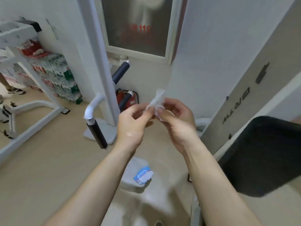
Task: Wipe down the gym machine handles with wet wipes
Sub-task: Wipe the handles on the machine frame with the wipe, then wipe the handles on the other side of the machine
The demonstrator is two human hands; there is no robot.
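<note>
Both hands meet at chest height in the middle of the view, pinching a crumpled white wet wipe (157, 99) between their fingertips. My left hand (133, 123) grips its lower left edge and my right hand (176, 121) its right side. A white machine arm ends in a black handle (97, 135) to the left of my left hand, pointing down. Further back a dark blue handle (120, 71) angles up beside the white upright post (104, 62). A blue and white wet wipe pack (143, 175) lies below my forearms on a white machine part.
A black padded seat (263, 157) juts in at the right. White machine frames (32, 111) stand on the beige floor at left, with stacked packs of bottled water (57, 75) behind them. A red fire extinguisher (128, 99) sits by the wall. A person's shoe (16, 91) shows far left.
</note>
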